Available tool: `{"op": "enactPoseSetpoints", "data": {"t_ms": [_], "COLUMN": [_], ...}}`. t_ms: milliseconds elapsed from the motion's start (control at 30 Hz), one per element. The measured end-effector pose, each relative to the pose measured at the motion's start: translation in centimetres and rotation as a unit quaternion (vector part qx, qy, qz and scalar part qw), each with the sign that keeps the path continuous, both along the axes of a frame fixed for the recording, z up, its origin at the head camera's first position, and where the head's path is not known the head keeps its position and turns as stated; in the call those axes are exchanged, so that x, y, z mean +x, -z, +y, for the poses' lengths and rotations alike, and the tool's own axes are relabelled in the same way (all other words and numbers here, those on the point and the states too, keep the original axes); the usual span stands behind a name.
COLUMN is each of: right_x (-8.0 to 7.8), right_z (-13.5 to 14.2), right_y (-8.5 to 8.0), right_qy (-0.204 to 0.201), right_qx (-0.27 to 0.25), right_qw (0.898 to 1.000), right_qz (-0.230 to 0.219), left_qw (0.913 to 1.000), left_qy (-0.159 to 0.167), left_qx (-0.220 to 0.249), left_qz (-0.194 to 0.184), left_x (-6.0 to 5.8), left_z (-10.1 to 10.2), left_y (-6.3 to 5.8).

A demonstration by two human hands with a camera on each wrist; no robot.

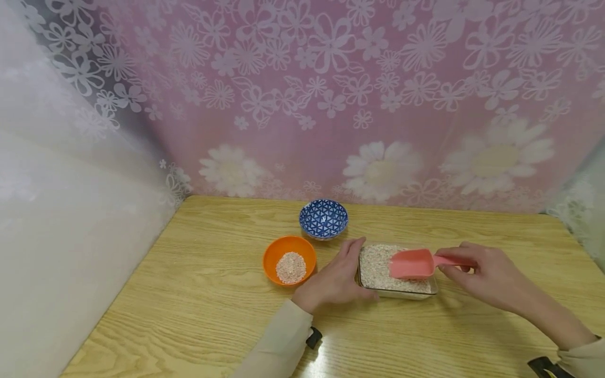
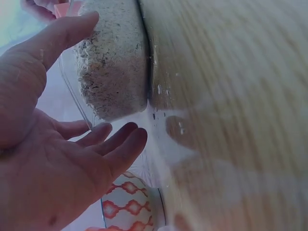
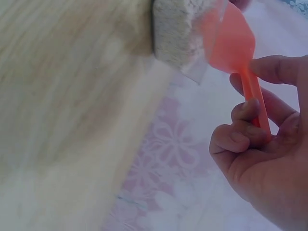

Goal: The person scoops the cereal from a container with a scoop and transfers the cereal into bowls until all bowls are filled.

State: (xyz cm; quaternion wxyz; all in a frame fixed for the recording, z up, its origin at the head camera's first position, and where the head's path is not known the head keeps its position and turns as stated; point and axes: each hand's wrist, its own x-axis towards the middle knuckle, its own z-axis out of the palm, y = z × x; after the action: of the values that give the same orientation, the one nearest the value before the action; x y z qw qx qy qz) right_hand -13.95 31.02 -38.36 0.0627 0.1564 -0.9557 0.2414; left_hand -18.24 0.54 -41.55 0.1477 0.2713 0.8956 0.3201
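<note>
A pink flowered curtain (image 1: 293,126) backs the wooden table (image 1: 189,310), with pale sheeting (perhaps plastic) (image 1: 80,220) at left.

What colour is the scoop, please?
The scoop is coral pink; the head view shows it best.

Between fingers of your right hand (image 1: 487,270): plain coral-pink scoop (image 1: 413,264). Beside fingers of your left hand (image 1: 333,278): clear container (image 1: 402,295), pale beige flakes (image 1: 375,265) with darker flecks. Left of your left fingers: plain orange bowl (image 1: 268,262), pinkish-beige flakes inside. Beyond your left fingertips: patterned bowl (image 1: 323,218), white triangles on blue inside, orange-red diamond chains on white outside. Under your fingers: yellowish table (image 1: 189,304), brown wood grain. Past your fingers: pink cloth (image 1: 293,128), white flowers, yellowish-centred daisies. Behind your fingers: cream sleeves (image 1: 279,338).
</note>
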Motion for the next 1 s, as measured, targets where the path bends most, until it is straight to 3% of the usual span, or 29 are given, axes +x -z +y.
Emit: {"op": "enactPoseSetpoints", "data": {"t_ms": [233,433,567,733,833,1000], "right_x": [-0.3,-0.6,-1.1,-2.0,-2.4,-2.7], "right_z": [0.5,0.6,0.1,-1.1,-1.8,-2.4], "right_y": [-1.7,-3.6,-4.7,-5.5,-5.4,-4.6], "right_qy": [-0.041,-0.057,-0.067,-0.059,-0.060,-0.063], "right_qx": [0.055,0.114,0.150,0.194,0.198,0.176], "right_qw": [0.994,0.987,0.983,0.979,0.978,0.982], "right_qz": [0.081,0.103,0.087,0.010,-0.014,-0.017], "left_qw": [0.9999,0.9994,0.9992,0.9992,0.9990,0.9990], "left_qy": [0.012,0.015,0.011,0.011,0.013,0.016], "left_qx": [0.000,-0.011,-0.019,-0.030,-0.032,-0.028], "left_qz": [-0.010,-0.030,-0.033,-0.023,-0.027,-0.032], "left_x": [-0.5,-0.9,-1.2,-1.5,-1.5,-1.6], "left_z": [0.3,0.7,0.9,1.1,1.1,1.1], "left_y": [0.3,0.6,0.7,0.9,1.0,1.0]}}
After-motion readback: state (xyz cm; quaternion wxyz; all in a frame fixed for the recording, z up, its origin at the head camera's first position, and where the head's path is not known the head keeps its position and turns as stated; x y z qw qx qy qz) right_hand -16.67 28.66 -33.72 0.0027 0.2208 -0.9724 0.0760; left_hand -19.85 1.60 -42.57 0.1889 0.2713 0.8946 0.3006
